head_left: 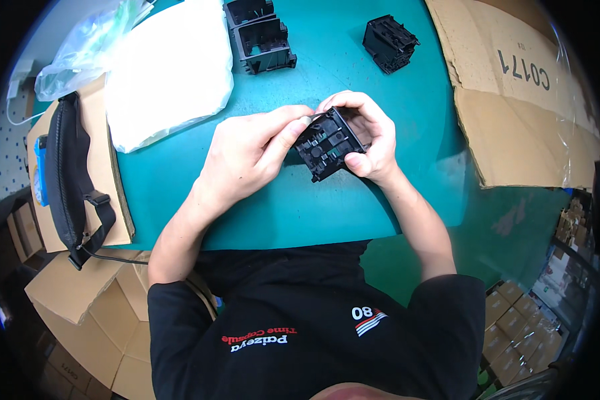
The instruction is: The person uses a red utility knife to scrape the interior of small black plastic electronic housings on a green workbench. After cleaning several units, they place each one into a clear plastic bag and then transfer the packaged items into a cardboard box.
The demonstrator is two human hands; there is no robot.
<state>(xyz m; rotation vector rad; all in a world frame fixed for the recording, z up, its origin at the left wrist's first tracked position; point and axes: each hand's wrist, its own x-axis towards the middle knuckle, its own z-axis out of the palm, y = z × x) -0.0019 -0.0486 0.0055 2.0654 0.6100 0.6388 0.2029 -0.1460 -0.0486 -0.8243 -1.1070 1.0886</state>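
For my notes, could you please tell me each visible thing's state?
Black boxy plastic part, held by left hand and right hand
Black plastic block, unheld on green tabletop
Black hollow plastic housings, unheld
Brown cardboard box at lower left, open
Black fabric strapped pouch, lying on brown cardboard

My desk (293,223) has a plain teal-green top, and its near edge runs right in front of my shirt. Far side, a bit left of centre, I've got two boxy black plastic parts, a front one (268,63) and a rear one (250,9) just behind it. Another chunky black part (388,45) sits off to the right, well apart from those two. A big puffy white bag (170,77) takes up the far left. Some brown cardboard (513,137) overlaps the right side, can't tell how much is actually resting there.
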